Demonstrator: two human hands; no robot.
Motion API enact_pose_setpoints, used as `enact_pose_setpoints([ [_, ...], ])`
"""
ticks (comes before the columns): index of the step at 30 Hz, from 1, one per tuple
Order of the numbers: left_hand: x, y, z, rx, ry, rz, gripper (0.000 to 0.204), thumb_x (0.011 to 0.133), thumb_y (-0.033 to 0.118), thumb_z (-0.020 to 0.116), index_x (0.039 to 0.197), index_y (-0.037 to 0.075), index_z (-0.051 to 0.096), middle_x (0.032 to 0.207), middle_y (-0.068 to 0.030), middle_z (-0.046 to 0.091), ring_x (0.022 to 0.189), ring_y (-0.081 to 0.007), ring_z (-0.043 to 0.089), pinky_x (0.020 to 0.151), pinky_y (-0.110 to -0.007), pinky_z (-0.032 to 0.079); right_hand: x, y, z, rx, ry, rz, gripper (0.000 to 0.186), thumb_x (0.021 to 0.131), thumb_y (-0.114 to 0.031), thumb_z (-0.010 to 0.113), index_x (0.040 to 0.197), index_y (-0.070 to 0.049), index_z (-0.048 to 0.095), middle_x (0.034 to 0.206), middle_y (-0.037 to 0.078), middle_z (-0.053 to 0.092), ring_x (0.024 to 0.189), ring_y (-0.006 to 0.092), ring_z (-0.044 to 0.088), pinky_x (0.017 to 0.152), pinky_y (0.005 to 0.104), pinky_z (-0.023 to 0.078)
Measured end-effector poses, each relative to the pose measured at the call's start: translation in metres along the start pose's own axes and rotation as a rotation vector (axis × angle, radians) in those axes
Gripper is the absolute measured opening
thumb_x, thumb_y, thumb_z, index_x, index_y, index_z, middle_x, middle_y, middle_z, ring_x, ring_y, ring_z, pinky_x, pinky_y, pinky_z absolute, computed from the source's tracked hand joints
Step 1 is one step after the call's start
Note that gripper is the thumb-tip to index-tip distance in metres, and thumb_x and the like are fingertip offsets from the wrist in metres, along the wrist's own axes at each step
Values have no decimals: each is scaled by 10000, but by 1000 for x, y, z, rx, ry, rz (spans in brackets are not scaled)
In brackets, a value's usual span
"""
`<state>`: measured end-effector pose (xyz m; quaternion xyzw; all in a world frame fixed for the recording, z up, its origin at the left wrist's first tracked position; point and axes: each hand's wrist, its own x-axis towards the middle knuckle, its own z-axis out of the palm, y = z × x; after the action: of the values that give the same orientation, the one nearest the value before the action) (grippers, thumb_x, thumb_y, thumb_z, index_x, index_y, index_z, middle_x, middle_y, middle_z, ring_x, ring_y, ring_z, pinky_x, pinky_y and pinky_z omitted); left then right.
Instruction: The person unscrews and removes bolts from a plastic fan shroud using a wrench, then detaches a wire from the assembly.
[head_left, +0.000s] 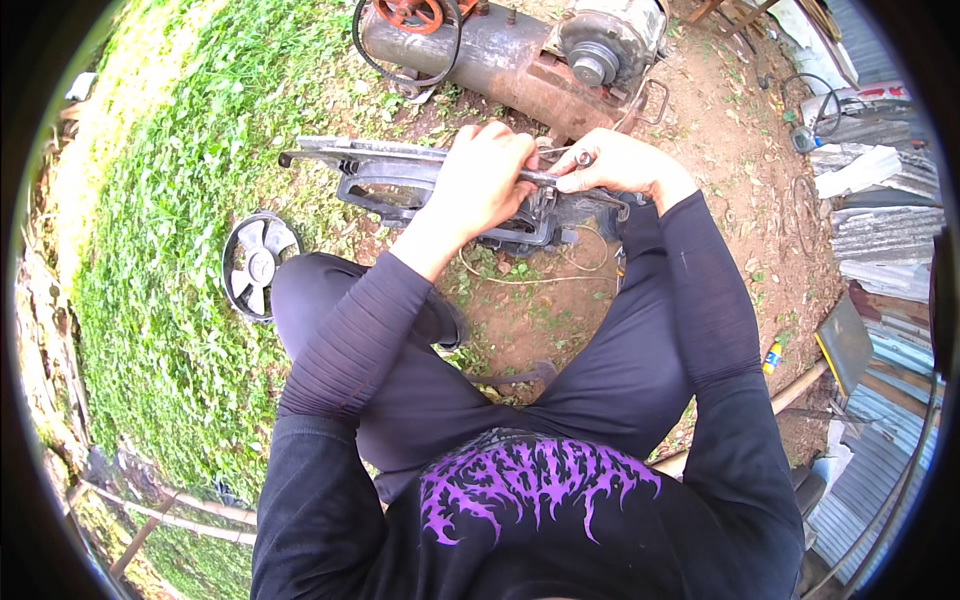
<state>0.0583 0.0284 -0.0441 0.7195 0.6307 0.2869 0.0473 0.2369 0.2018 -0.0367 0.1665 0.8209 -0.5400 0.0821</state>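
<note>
Bare reddish earth (720,170) is seen ahead of a crouched person, with a bank of green ground cover (190,200) spreading to the left and stacked grey corrugated sheets (885,240) at the right rim. A rusty cylindrical tank with a red handwheel and a grey motor (520,55) lies at the top of the view. A round black plastic fan with pale blades (258,265) rests on the grass beside the person's left knee.

In the head view, a long dark grey metal frame piece (390,175) is held level above the ground, in front of both knees. The left hand (480,180) is closed over its middle, fingers wrapped across the top edge, so that the frame runs out to the left of the grip and ends free. The right hand (620,165) is closed just beside it, touching it, with the fingertips pinched on a small silvery metal fitting (583,158) at the frame's upper edge.

The stretch of frame beneath both hands is covered, and its right end is hidden behind the right wrist and sleeve. The shape of the small fitting cannot be made out. A thin pale cord (530,278) is seen looping on the soil below the frame.
</note>
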Motion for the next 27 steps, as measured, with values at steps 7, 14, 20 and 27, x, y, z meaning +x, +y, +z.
enact_pose_setpoints([
  [7, -35, 73, 30, -119, 172, -617, 365, 719, 189, 888, 910, 52, 609, 826, -90, 631, 757, -243, 628, 709, -361, 507, 3, -9, -3, -123, -88, 53, 294, 846, -224, 796, 1046, -10, 770, 912, 77, 767, 827, 138, 665, 808, 324, 520],
  [14, -47, 91, 58, -119, 343, -613, 248, 824, 164, 819, 808, -2, 634, 759, -133, 663, 705, -282, 670, 699, -376, 531, -9, -12, 18, -81, -58, 61, 256, 848, -184, 773, 1048, -23, 775, 875, 98, 770, 795, 154, 674, 792, 344, 528],
  [20, -26, 94, 63, 197, 230, -520, 168, 930, 120, 658, 877, -23, 588, 802, -193, 659, 803, -375, 661, 747, -432, 525, -23, -30, 13, -249, 77, 49, 276, 832, -164, 766, 1066, -19, 761, 908, 170, 758, 840, 253, 717, 807, 371, 532],
  [27, -7, 92, 69, 226, 93, -591, 240, 992, 175, 543, 851, -15, 581, 780, -237, 646, 776, -402, 686, 704, -476, 539, -25, -18, 21, -398, 222, -44, 258, 762, -72, 717, 1002, 20, 739, 881, 271, 698, 827, 374, 712, 756, 435, 541],
])
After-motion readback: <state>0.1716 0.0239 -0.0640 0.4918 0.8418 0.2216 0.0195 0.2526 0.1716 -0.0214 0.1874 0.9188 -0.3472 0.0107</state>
